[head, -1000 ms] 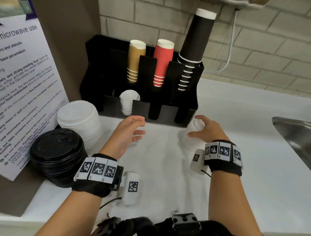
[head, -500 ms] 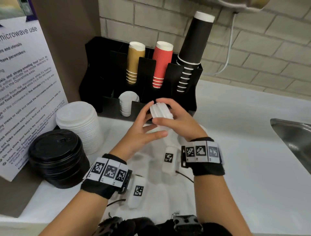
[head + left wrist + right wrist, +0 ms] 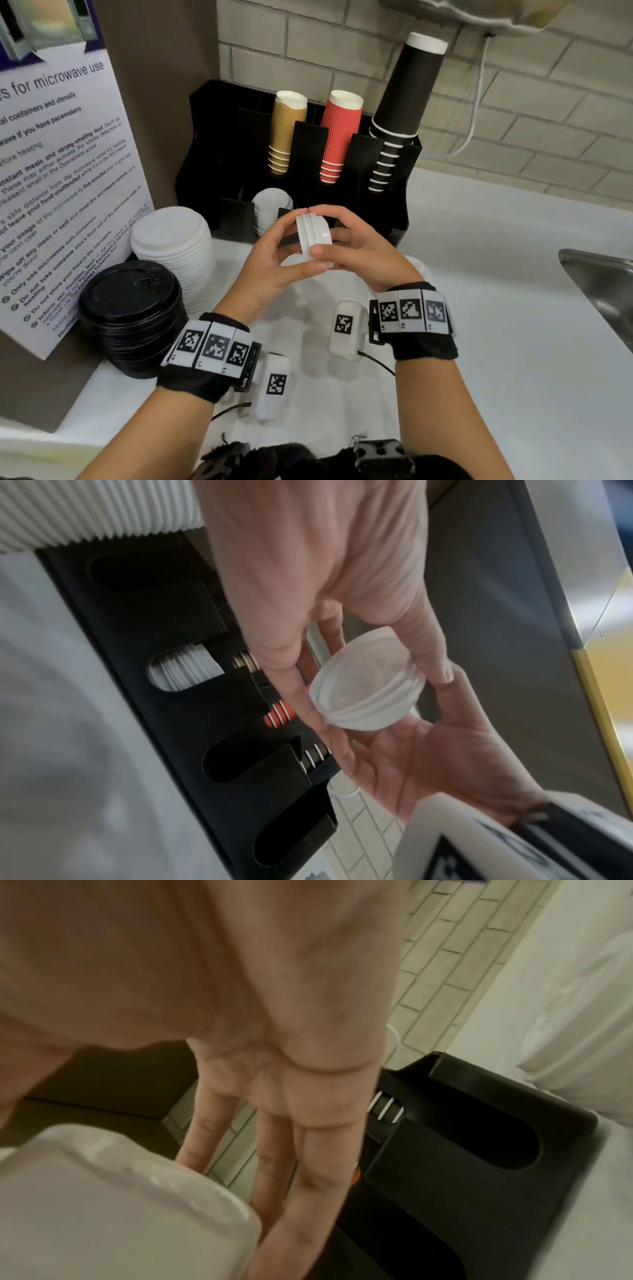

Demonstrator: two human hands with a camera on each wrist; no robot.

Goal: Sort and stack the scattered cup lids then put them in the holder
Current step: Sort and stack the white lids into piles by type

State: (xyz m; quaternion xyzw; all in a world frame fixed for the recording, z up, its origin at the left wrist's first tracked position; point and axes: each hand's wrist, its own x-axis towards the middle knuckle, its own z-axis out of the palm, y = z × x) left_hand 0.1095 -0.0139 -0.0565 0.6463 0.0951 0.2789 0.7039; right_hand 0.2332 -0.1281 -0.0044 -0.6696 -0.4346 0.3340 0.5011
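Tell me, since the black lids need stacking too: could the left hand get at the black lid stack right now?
Probably not yet. The left hand and right hand both grip the small white lids. The black lid stack sits uncovered beside the left forearm.

White countertop [image 3: 513, 342] lying below a pale brick wall [image 3: 531, 102], steel sink [image 3: 603, 284] sitting at the countertop's right edge, microwave notice [image 3: 58, 192] leaning at its left, white cable [image 3: 474, 113] hanging above it.
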